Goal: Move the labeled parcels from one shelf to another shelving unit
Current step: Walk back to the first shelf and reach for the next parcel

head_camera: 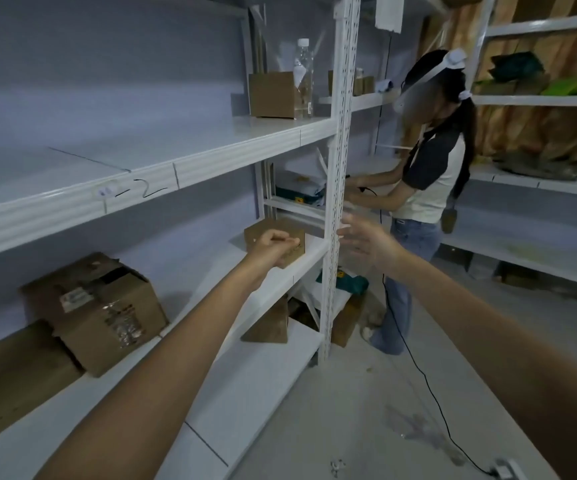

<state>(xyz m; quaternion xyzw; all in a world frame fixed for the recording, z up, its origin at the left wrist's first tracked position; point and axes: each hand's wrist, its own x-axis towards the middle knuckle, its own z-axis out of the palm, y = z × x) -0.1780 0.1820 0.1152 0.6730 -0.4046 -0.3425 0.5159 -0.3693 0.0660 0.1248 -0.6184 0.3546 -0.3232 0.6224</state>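
Parcel (282, 237) under L hand (273, 247), fingers curled; R hand (366, 242) fingers spread; shelf edge (141, 190) reads "2".

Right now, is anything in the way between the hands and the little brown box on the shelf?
For the left hand, no: it is already at the small box, in front of it. The right hand is open on the other side of the white shelf post, which stands between it and the box.

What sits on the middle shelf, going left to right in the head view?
Plain brown box → taped cardboard box with a label → small cardboard parcel with the left hand at it → white shelf upright → open right hand.
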